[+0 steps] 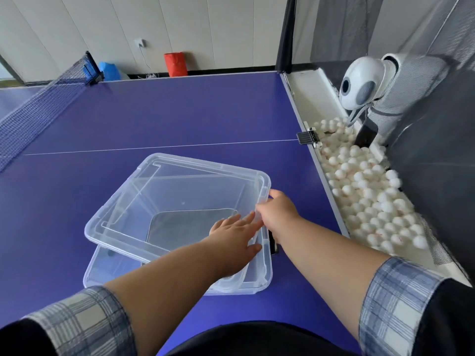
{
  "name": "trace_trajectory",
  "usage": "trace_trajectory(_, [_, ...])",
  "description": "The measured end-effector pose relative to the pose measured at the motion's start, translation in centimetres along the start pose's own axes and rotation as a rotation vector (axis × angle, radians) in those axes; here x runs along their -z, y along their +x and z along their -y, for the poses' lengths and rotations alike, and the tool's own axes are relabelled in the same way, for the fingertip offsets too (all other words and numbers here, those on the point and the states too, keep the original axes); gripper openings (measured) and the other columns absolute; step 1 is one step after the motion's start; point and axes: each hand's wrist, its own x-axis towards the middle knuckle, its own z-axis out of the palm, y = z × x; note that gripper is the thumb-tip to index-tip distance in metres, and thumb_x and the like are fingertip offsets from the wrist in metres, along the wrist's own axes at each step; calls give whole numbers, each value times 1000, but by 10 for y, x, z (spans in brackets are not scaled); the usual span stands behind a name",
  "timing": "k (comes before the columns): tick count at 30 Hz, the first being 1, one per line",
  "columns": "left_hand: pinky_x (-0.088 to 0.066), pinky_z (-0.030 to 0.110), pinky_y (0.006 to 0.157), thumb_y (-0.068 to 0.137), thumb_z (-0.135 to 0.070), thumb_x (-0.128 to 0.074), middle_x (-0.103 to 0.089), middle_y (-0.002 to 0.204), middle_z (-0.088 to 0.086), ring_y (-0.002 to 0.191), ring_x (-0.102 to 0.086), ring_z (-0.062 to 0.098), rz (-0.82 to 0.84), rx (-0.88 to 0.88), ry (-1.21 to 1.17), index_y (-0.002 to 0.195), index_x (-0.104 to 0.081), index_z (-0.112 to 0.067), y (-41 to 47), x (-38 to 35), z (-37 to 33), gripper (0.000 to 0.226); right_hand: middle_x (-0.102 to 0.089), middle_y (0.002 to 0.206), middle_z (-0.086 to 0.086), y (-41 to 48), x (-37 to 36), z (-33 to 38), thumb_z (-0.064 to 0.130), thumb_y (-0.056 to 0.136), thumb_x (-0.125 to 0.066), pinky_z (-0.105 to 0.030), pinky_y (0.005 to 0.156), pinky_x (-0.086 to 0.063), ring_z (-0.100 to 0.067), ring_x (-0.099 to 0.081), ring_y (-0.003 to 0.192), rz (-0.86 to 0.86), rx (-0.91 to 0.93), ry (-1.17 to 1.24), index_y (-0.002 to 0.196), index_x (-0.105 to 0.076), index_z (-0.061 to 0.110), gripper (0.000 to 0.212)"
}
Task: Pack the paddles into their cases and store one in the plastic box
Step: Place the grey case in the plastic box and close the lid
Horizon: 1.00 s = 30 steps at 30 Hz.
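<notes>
A clear plastic box (266,272) sits on the blue table near me. Its clear lid (144,201) lies askew over the box, shifted up and to the left, so the box's near side is uncovered. Through the plastic a grey paddle case (180,224) shows inside the box. My right hand (279,210) grips the lid's right edge. My left hand (237,236) rests flat, fingers spread, on the lid's near right part over the box. A small dark object (273,242) peeks out beside the box under my right wrist; I cannot tell what it is.
The blue table-tennis table (180,114) stretches ahead, its net (38,106) at the far left. Off the right edge a tray holds several white balls (370,201) and a white ball machine (362,83). A red bag (176,64) stands by the far wall.
</notes>
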Motion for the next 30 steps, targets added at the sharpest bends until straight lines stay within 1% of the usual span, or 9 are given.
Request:
trace_trajectory(4, [-2,46,120,101,-49,-34,3,165,-10,151,1,24,13,-22,16,153,-5,-46,12,0,-2,60,-63,125,-7,9,0,2,21,91,-61,-43,90,-56,-29,-64,106,-15,86,-218,135,-53,16,45])
trace_trajectory(9, [-3,46,120,101,-49,-34,3,165,-11,151,0,22,29,-52,43,154,-7,-45,20,-7,1,59,-43,145,-10,19,2,-12,31,98,-57,-37,96,-52,-31,-56,123,-2,135,-346,154,-33,22,62])
trace_trajectory(11, [-4,44,119,101,-49,-36,-1,165,-12,151,-3,20,21,-76,24,154,-12,-42,26,-8,-2,59,-37,156,-8,24,3,-11,27,102,-47,-34,92,-47,-29,-51,131,63,108,-303,158,-19,27,62])
trace_trajectory(14, [-9,43,118,99,-48,-39,-14,163,-12,149,-11,22,-15,-93,23,152,-25,-37,29,-12,-10,56,-36,159,-4,25,5,-7,25,102,-40,-32,83,-49,-27,-55,126,126,86,-285,158,-12,35,64])
trace_trajectory(17, [-16,41,116,98,-45,-40,-29,155,-12,142,-23,22,-136,-63,35,142,-42,-36,21,-23,-10,45,-33,160,-4,23,2,-10,26,101,-38,-43,99,-49,-30,-49,131,173,97,-314,158,-10,40,65])
trace_trajectory(21, [-6,45,120,97,-44,-42,-20,161,-6,148,-11,22,-224,-47,83,143,-39,-36,17,-33,6,47,-22,164,-1,19,-10,-19,34,104,-36,-47,110,-40,-28,-39,140,195,24,-117,156,-10,45,59])
trace_trajectory(23, [-1,49,121,99,-42,-39,-11,165,-1,151,0,24,-220,-41,112,143,-37,-35,17,-35,16,44,-18,165,1,16,-15,-23,36,105,-36,-47,110,-40,-28,-38,141,182,-24,-41,156,-10,46,58])
trace_trajectory(26, [2,44,122,101,-43,-33,-4,166,2,151,9,24,-203,-24,129,147,-29,-35,18,-38,25,46,-17,165,0,13,-20,-25,39,105,-39,-44,105,-43,-28,-40,140,146,-52,-33,157,-8,45,60])
trace_trajectory(30, [-1,43,121,98,-46,-25,-8,165,2,151,4,25,-203,-46,175,148,-20,-40,20,-39,28,50,-30,161,-4,11,-12,-39,65,86,-60,-46,102,-41,-32,-42,139,102,-236,84,158,-6,36,95])
